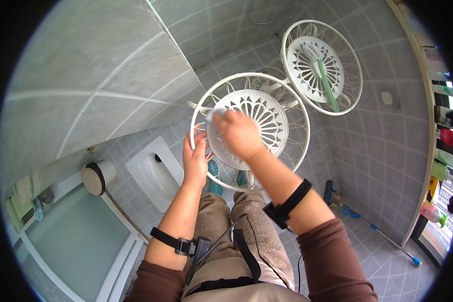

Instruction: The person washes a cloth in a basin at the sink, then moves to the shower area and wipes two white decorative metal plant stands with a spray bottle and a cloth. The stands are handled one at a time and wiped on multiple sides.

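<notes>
A white openwork round shelf with a raised rim stands before me, part of a tiered rack. My left hand grips its left rim and wire side, fingers curled around from outside. My right hand, blurred, is over the left part of the shelf's patterned base and holds a small greyish-white item, perhaps a cloth or sponge; its kind is unclear. On the second round shelf, up and to the right, lies a brush with a green handle and pale bristles.
A white squat toilet is set in the tiled floor on the left, beside a lidded white bin. A blue-handled pole lies at the lower right. Bottles and packs line the window ledge. A tiled wall corner juts in close by.
</notes>
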